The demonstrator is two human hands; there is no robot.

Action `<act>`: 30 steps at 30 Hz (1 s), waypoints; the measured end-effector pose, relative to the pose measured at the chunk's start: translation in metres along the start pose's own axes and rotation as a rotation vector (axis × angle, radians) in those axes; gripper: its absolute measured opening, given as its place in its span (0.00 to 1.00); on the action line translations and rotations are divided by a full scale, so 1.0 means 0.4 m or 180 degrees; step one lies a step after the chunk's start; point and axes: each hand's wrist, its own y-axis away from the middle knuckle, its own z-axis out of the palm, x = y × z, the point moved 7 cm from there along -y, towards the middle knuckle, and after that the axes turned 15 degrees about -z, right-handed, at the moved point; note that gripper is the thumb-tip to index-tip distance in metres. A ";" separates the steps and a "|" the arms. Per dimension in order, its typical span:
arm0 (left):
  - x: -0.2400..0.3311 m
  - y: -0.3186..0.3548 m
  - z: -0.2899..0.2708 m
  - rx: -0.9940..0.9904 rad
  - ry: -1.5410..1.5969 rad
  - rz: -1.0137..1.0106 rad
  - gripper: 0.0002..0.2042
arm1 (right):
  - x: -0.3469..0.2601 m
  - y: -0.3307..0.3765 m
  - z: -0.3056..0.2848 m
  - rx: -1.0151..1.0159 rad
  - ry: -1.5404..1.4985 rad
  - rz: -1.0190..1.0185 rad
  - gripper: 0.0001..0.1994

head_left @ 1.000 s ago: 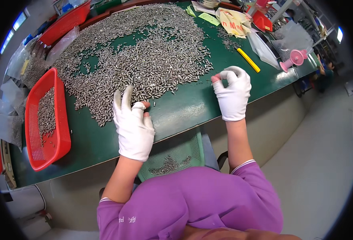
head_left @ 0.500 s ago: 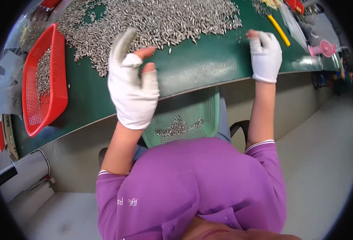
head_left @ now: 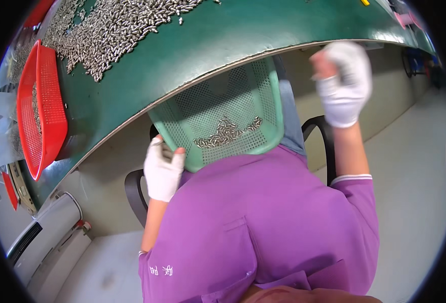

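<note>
At the far left a red basket (head_left: 43,106) sits on the green tabletop (head_left: 243,35), tilted toward its near edge, with a thin layer of small metal pins showing through its mesh. Just right of it and farther back, a large heap of loose pins (head_left: 117,28) lies spread over the tabletop, well apart from the near edge; judging by its size, most of the sorting is not yet done. Below the edge, the left hand (head_left: 163,169) in a white glove grips the left rim of a green perforated basket (head_left: 223,118) that rests on the person's lap against the purple shirt (head_left: 263,222), its far part tucked under the tabletop; the fingers are closed around the rim, with the bare fingertips poking through the glove. Inside the green basket lies only a small cluster of pins (head_left: 226,133) along the middle of its floor, so little has been gathered there so far and there is plenty of room left. To the right, the right hand (head_left: 345,83), also gloved, is raised just under the edge of the tabletop, blurred; its fingers are curled into a loose fist, and whether they hold any pins cannot be made out. A black chair arm (head_left: 326,146) shows beside the right forearm.
</note>
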 end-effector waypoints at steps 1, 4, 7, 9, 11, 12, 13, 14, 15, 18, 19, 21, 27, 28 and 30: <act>0.041 -0.008 0.023 -0.0270 -0.0548 -0.0498 0.23 | -0.017 0.044 0.029 -0.0629 0.0197 0.0117 0.08; -0.003 -0.054 0.043 -0.0046 0.0001 -0.0050 0.23 | -0.002 0.224 0.087 -0.1499 -0.0243 0.1835 0.22; 0.023 -0.078 0.093 -0.0527 0.0880 0.0196 0.17 | -0.013 0.308 0.112 -0.1729 -0.0550 0.2124 0.35; 0.030 -0.101 0.128 -0.0749 0.0688 0.0379 0.15 | -0.016 0.332 0.104 -0.1381 -0.0715 0.2545 0.33; 0.096 -0.104 0.189 -0.0953 -0.0009 0.0808 0.18 | -0.023 0.342 0.019 -0.1184 -0.0308 0.2837 0.31; 0.145 -0.081 0.227 -0.1229 -0.0198 0.0706 0.19 | -0.020 0.355 -0.044 -0.1032 -0.0165 0.2941 0.31; 0.166 -0.070 0.287 -0.1698 0.0136 0.0662 0.19 | -0.028 0.364 -0.110 -0.0868 0.0094 0.2970 0.30; 0.167 -0.071 0.358 -0.2040 0.0404 0.0810 0.19 | -0.031 0.385 -0.165 -0.0647 -0.0039 0.3197 0.30; 0.202 -0.057 0.411 -0.2429 0.0659 0.0962 0.18 | -0.041 0.411 -0.215 -0.0407 -0.0143 0.3446 0.30; 0.297 -0.006 0.516 -0.2599 -0.0260 0.1484 0.16 | -0.111 0.434 -0.350 -0.0148 0.0480 0.3515 0.30; 0.314 0.005 0.548 -0.2678 -0.0272 0.1540 0.16 | -0.135 0.434 -0.386 -0.0136 0.0834 0.3432 0.29; 0.368 0.074 0.604 -0.3454 -0.0298 0.1334 0.16 | -0.189 0.410 -0.461 0.0351 0.0795 0.3177 0.28; 0.503 0.170 0.591 -0.4146 0.0159 0.1100 0.13 | -0.286 0.282 -0.533 0.1297 0.0240 0.2338 0.28; 0.512 0.168 0.570 -0.4172 0.0411 0.0938 0.14 | -0.284 0.260 -0.537 0.1309 0.0246 0.2287 0.28; 0.544 0.178 0.525 -0.4166 0.0498 0.1047 0.16 | -0.298 0.201 -0.549 0.1493 -0.0134 0.1878 0.27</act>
